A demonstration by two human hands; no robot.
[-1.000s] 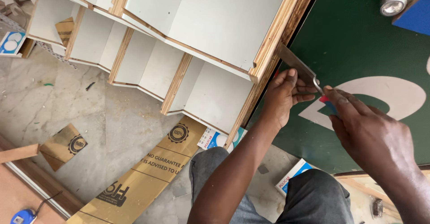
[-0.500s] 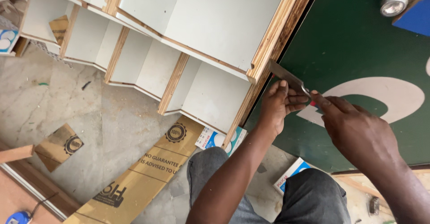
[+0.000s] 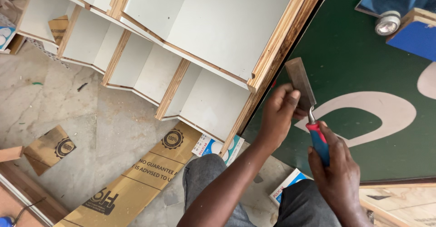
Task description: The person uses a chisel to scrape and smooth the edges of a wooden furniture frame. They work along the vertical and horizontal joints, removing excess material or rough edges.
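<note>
Our right hand (image 3: 338,172) wraps its fingers tight around the red-and-blue handle of a flat file (image 3: 300,84), angled up toward the cabinet's plywood edge (image 3: 277,45). Our left hand (image 3: 278,115) reaches forward, fingers pinching the file's blade near its lower end, over the green board (image 3: 363,63).

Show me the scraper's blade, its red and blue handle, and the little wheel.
blade (image 3: 300,82), head view, middle of the flat metal.
handle (image 3: 319,141), head view, where red meets blue.
wheel (image 3: 387,25), head view, its round face.
</note>
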